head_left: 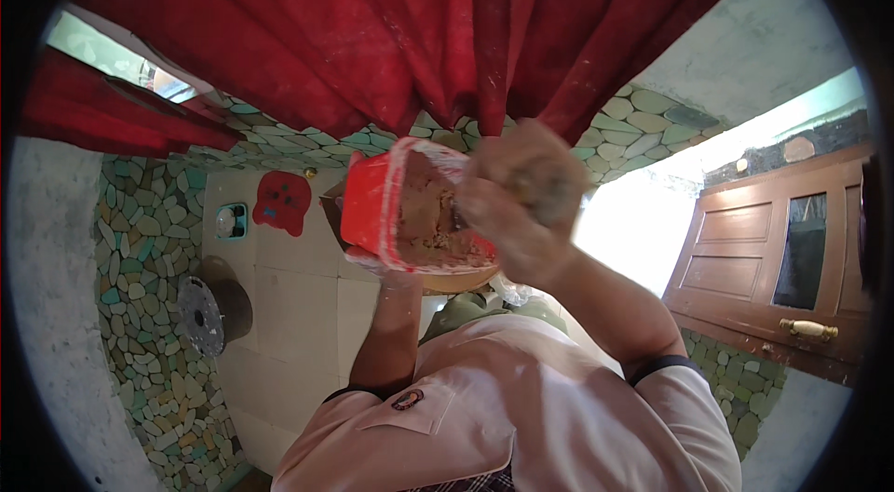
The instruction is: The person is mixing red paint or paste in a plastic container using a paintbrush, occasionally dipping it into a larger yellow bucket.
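A red plastic tub [371, 208] is tilted on its side in front of me, its mouth turned to the right. Pale smears coat its rim, and brown, crumbly residue clings to the inside. My left hand [377, 264] grips it from below at the near left, dusted with white; most of its fingers are hidden behind the tub. At the mouth, my right hand [517, 227] is blurred by motion, its fingers curled at the rim. Against it is a smeared brown, roundish thing [538, 171] with a darker middle, whose kind I cannot make out.
Red curtains [400, 17] hang just beyond the tub. On the tiled floor [293, 306] to the left are a red mat-like piece [281, 203], a small teal-framed item [231, 221] and a grey round-topped drum [200, 316]. A brown wooden door [736, 259] stands at the right.
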The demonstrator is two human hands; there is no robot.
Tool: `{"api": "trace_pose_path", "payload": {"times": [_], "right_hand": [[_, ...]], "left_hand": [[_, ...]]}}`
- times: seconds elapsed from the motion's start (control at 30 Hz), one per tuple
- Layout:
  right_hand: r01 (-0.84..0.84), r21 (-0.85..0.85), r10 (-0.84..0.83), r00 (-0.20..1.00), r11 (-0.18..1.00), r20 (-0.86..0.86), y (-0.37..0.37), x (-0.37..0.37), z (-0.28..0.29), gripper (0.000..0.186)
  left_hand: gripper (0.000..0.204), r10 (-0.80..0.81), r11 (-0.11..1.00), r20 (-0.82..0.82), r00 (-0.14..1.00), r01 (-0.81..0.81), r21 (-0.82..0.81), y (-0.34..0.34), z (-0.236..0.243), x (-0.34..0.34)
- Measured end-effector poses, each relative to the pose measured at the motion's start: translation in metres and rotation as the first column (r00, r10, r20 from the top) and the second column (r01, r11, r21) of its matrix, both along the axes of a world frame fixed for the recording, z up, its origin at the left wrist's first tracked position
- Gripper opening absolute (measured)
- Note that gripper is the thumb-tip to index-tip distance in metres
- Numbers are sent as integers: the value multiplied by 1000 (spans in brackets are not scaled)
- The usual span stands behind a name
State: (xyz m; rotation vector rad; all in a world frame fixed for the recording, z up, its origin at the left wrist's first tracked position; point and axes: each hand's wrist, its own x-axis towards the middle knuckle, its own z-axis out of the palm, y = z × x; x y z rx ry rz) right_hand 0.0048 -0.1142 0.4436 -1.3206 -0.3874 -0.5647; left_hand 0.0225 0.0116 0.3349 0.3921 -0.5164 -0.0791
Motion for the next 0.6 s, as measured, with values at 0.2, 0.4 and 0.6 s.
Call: {"api": "trace_pose_path", "payload": {"times": [0.2,0.4,0.6], "right_hand": [[-30,226,42,998,974,-46,-7,-10,-22,13],[-55,381,94,992,923,-84,-14,-17,0,14],[85,101,-69,986,991,-151,-6,-12,-26,15]], "left_hand": [[82,-70,986,42,997,76,-149,11,-24,10],[94,186,976,-174,967,-161,148,3,-14,-1],[102,304,930,-390,869,-182,318,-3,-23,-5]]}}
